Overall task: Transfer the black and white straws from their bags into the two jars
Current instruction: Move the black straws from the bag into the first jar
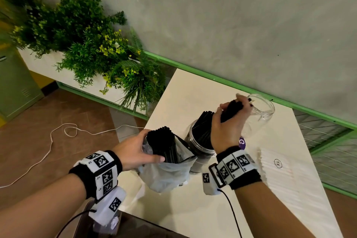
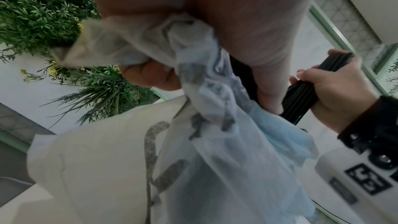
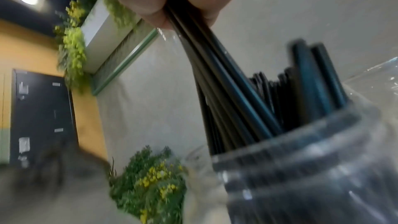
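From the head view, the right hand grips a bundle of black straws just above the near jar, their long axis tilted up and away; the left hand clutches the bag. The left wrist view shows fingers curled into bag plastic. In the right wrist view, the bundle's lower ends already sit inside the jar's mouth.

Head cam looked down and forward from above the table, both wrists in frame. Left wrist cam sat right under the palm, staring up past the bag toward the planter. Right wrist cam was tucked close under the fingers, facing the jar. All three caught the black straws.
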